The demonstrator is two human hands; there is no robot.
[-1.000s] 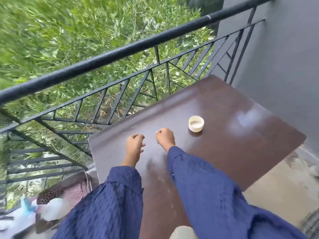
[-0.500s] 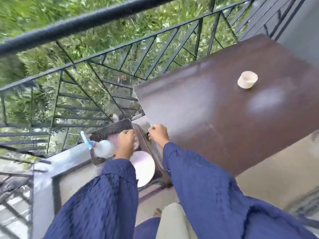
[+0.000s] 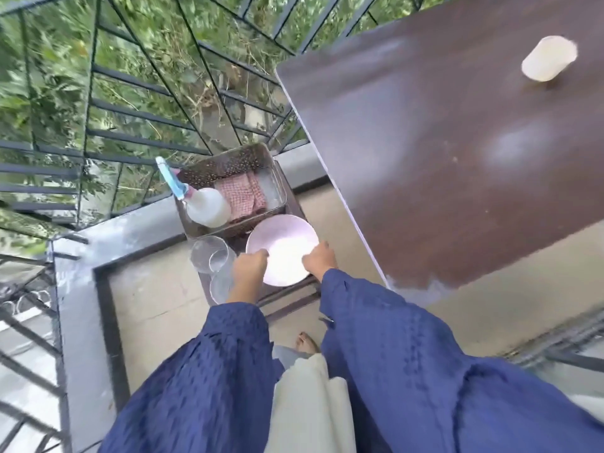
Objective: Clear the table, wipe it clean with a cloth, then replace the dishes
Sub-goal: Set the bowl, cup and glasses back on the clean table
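Observation:
A pale pink plate (image 3: 285, 256) lies on a low dark stand to the left of the brown table (image 3: 441, 165). My left hand (image 3: 250, 267) curls over the plate's left rim and my right hand (image 3: 321, 259) over its right rim. A small white cup (image 3: 549, 58) stands alone on the far part of the table. A pink checked cloth (image 3: 242, 194) lies folded in a perforated metal tray (image 3: 228, 160), beside a white spray bottle (image 3: 206, 206) with a blue nozzle.
Two clear glasses (image 3: 209, 256) (image 3: 219, 289) stand on the stand just left of the plate. A black metal railing (image 3: 137, 103) runs behind the tray with greenery beyond. A dark ledge (image 3: 78, 289) borders the balcony floor on the left.
My view has swung left and down from the tabletop to the low stand. Both hands left the table and now hold the plate's rims.

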